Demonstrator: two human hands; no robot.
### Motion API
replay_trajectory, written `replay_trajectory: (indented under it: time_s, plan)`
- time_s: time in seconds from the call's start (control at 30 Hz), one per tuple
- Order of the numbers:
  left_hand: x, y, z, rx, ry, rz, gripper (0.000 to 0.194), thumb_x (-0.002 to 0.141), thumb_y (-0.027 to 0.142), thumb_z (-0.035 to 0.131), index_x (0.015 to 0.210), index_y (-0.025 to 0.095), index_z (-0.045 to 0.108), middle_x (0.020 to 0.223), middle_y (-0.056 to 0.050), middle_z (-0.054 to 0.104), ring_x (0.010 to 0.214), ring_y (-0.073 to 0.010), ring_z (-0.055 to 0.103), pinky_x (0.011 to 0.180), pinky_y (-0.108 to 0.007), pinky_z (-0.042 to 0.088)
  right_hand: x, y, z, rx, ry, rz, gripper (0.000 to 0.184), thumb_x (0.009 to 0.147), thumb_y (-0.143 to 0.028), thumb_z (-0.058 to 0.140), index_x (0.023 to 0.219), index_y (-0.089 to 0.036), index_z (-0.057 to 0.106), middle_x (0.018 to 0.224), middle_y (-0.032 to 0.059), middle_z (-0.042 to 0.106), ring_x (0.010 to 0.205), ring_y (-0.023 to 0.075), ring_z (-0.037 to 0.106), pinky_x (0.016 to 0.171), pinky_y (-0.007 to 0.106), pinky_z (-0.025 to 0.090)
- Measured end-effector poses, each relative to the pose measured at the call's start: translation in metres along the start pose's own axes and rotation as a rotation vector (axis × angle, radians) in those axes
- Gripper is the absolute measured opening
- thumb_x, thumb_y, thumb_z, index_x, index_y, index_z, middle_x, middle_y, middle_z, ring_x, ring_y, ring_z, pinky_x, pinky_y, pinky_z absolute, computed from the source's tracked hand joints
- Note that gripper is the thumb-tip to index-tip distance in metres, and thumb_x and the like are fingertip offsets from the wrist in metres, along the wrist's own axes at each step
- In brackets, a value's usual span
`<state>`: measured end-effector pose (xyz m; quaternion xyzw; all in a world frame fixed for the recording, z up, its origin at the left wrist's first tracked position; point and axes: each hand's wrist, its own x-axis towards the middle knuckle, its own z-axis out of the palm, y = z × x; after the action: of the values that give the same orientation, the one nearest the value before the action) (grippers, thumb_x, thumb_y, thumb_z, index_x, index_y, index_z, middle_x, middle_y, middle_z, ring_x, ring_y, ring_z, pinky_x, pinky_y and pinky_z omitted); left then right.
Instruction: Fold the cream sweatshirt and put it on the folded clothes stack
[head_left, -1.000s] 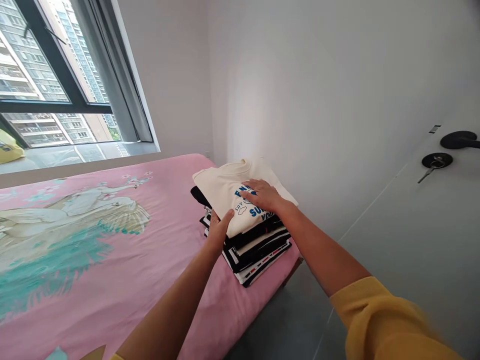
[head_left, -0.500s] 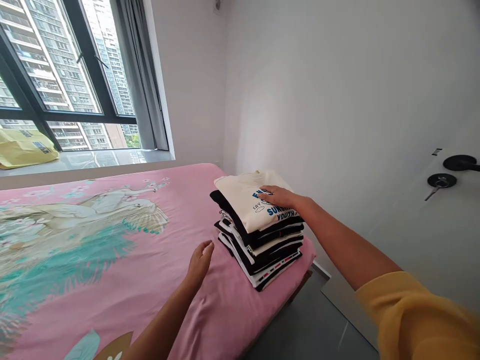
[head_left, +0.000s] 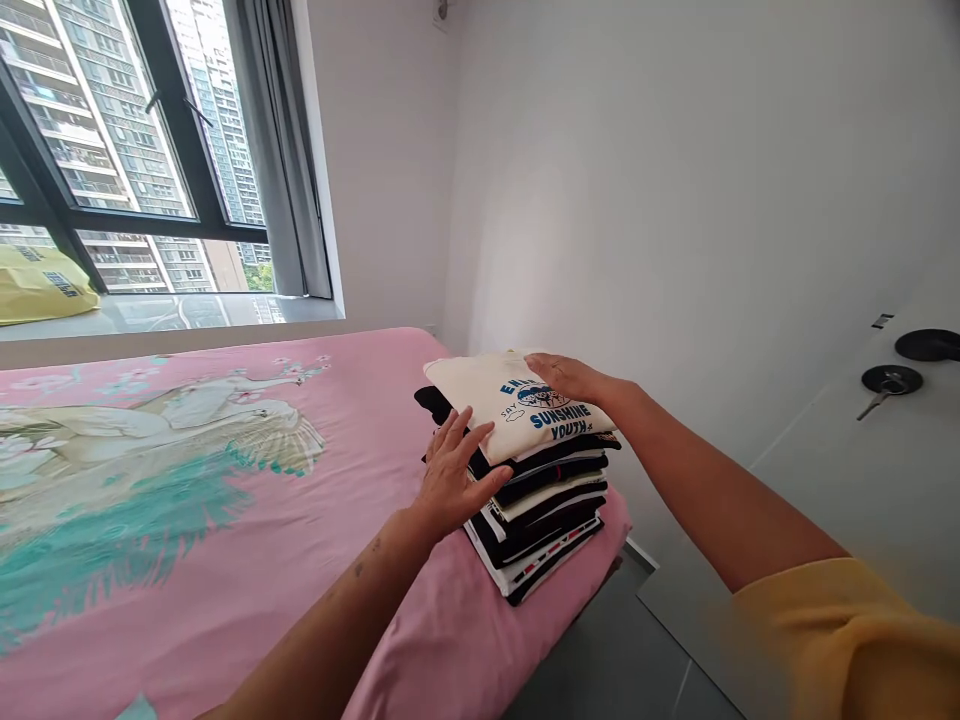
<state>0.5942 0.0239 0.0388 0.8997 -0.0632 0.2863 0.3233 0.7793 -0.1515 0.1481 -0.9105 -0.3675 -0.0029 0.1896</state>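
A stack of folded clothes (head_left: 551,510), mostly black and white, stands at the corner of the bed. On top lies a cream T-shirt (head_left: 487,385) with blue lettering, "SUNSHINE YOUTH" legible. My right hand (head_left: 566,377) rests flat on the far right part of this shirt, fingers stretched out. Against the stack's left side is my left hand (head_left: 456,475), fingers spread, with the fingertips at the shirt's left edge and the thumb over the front. Neither hand grips anything.
The bed has a pink sheet (head_left: 375,400) with a teal and white bird print. A yellow bag (head_left: 45,285) sits on the windowsill (head_left: 187,312) beside a grey curtain (head_left: 289,150). At right is a door with a black handle (head_left: 930,345) and a key in its lock (head_left: 891,380).
My left hand has moved up and right from above the sheet to the stack's left side, its fingers spreading. My right hand has shifted slightly toward the shirt's far edge, uncovering more lettering.
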Motion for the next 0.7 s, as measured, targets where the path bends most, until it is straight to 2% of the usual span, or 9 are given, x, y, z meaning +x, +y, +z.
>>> replay_trajectory:
  time_s: [0.13, 0.27, 0.4, 0.5, 0.57, 0.63, 0.7]
  plan:
    - [-0.037, 0.005, 0.008, -0.035, 0.034, -0.007, 0.060, 0.081, 0.050, 0.055, 0.135, 0.025, 0.045, 0.149, -0.009, 0.033, 0.141, -0.0266, 0.019, 0.112, -0.049, 0.023, 0.011, -0.007, -0.002, -0.019, 0.145, 0.023, 0.062, 0.091, -0.060, 0.025, 0.139, -0.024, 0.041, 0.147, 0.0030, 0.036, 0.137, 0.0250, 0.028, 0.114, 0.043, 0.020]
    - [-0.103, -0.003, 0.013, -0.018, 0.033, -0.090, 0.051, 0.084, 0.045, 0.052, 0.131, 0.027, 0.049, 0.149, -0.005, 0.034, 0.141, -0.0242, 0.019, 0.112, -0.046, 0.026, 0.020, -0.025, -0.006, -0.074, 0.204, 0.079, 0.065, 0.086, -0.067, 0.029, 0.140, -0.032, 0.037, 0.151, 0.0011, 0.028, 0.140, 0.0330, 0.014, 0.110, 0.060, 0.012]
    - [-0.186, -0.034, 0.011, 0.097, -0.012, -0.327, 0.043, 0.084, 0.046, 0.047, 0.123, 0.033, 0.058, 0.147, 0.000, 0.039, 0.140, -0.0240, 0.023, 0.110, -0.046, 0.031, 0.036, -0.044, -0.019, -0.070, 0.258, 0.068, 0.073, 0.080, -0.075, 0.031, 0.141, -0.035, 0.034, 0.153, 0.0019, 0.022, 0.141, 0.0377, 0.000, 0.106, 0.068, 0.003]
    - [-0.240, -0.070, 0.004, 0.286, -0.070, -0.492, 0.043, 0.079, 0.050, 0.050, 0.118, 0.036, 0.062, 0.143, 0.001, 0.044, 0.138, -0.0273, 0.026, 0.111, -0.051, 0.027, 0.054, -0.047, -0.020, -0.056, 0.309, 0.061, 0.076, 0.078, -0.076, 0.033, 0.141, -0.033, 0.034, 0.153, 0.0035, 0.021, 0.140, 0.0387, -0.005, 0.104, 0.070, -0.003]
    - [-0.264, -0.090, -0.002, 0.430, -0.121, -0.575, 0.046, 0.077, 0.050, 0.051, 0.119, 0.035, 0.062, 0.141, -0.001, 0.045, 0.137, -0.0304, 0.029, 0.111, -0.057, 0.021, 0.062, -0.043, -0.007, -0.064, 0.279, 0.104, 0.076, 0.078, -0.075, 0.037, 0.140, -0.033, 0.034, 0.153, 0.0050, 0.019, 0.140, 0.0394, -0.005, 0.104, 0.070, -0.003]
    - [-0.278, -0.100, -0.006, 0.534, -0.170, -0.601, 0.051, 0.076, 0.051, 0.050, 0.123, 0.033, 0.059, 0.142, -0.002, 0.044, 0.136, -0.0307, 0.030, 0.111, -0.058, 0.016, 0.059, -0.037, 0.018, -0.067, 0.140, 0.184, 0.078, 0.076, -0.074, 0.042, 0.140, -0.031, 0.034, 0.153, 0.0072, 0.020, 0.139, 0.0406, 0.001, 0.104, 0.069, 0.002]
    - [-0.283, -0.102, -0.006, 0.595, -0.209, -0.589, 0.056, 0.076, 0.052, 0.049, 0.128, 0.032, 0.055, 0.143, -0.002, 0.041, 0.136, -0.0289, 0.031, 0.113, -0.055, 0.013, 0.045, -0.030, 0.047, -0.061, -0.019, 0.255, 0.082, 0.074, -0.074, 0.047, 0.142, -0.031, 0.033, 0.152, 0.0098, 0.021, 0.138, 0.0425, 0.010, 0.103, 0.070, 0.009]
